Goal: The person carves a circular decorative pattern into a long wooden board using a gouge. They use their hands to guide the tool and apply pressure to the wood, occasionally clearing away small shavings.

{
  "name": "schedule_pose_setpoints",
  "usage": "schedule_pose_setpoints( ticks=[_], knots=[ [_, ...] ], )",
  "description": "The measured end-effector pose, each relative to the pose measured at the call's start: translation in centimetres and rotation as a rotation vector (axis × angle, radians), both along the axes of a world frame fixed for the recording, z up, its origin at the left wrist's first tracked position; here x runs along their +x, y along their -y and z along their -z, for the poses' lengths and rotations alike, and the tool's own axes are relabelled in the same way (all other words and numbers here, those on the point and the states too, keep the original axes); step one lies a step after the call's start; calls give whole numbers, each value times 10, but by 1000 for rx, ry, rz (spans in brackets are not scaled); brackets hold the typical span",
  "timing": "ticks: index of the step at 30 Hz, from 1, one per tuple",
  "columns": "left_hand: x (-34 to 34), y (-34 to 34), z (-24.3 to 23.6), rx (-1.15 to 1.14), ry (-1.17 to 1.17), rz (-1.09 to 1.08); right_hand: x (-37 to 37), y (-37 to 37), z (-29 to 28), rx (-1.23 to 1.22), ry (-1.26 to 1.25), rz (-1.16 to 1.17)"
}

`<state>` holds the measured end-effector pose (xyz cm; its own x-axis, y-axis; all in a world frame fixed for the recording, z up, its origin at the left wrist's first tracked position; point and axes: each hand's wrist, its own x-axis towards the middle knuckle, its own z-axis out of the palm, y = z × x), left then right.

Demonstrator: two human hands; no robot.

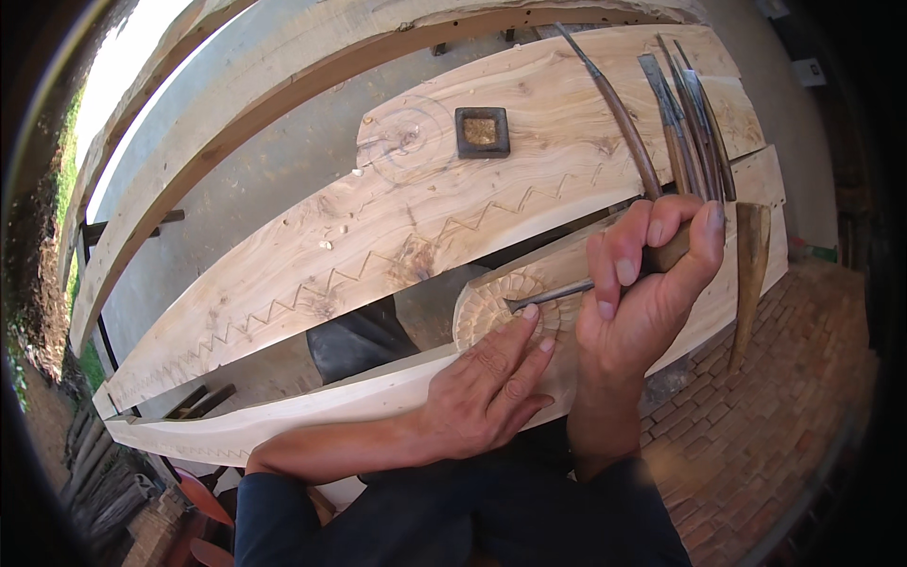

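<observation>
My right hand [647, 293] is wrapped around the wooden handle of a carving gouge [570, 289]. Its metal shaft points left, and the tip meets a round scalloped carving [480, 317] at the broad end of the near wooden board [364, 386]. My left hand [487, 389] lies on that board with fingers stretched out, the fingertips on the carving just below the gouge tip. It grips nothing. Beyond them is a second wooden board [302, 255], with a zigzag line cut along its edge and pencilled circles at its far end.
On the far board rest a small dark square dish [482, 132], a long-handled gouge [619, 113], several chisels [688, 128] and wood chips [326, 245]. A tapered wooden piece [749, 274] lies right of my right hand. Curved timbers [217, 142] arch behind; brick paving [746, 444] shows lower right.
</observation>
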<state>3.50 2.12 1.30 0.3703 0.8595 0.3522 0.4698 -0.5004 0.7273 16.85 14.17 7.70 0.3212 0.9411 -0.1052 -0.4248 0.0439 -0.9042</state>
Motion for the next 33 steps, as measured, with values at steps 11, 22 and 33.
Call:
schedule_pose_setpoints(
  ticks=[11, 22, 33],
  knots=[
    [1, -1, 2, -39, -57, 28, 4, -6, 12, -63, -37, 51],
    [1, 4, 7, -66, -66, 27, -5, -8, 9, -68, -4, 49],
    [4, 3, 7, 73, -73, 44, -10, -10, 6, -130, 126, 44]
  ],
)
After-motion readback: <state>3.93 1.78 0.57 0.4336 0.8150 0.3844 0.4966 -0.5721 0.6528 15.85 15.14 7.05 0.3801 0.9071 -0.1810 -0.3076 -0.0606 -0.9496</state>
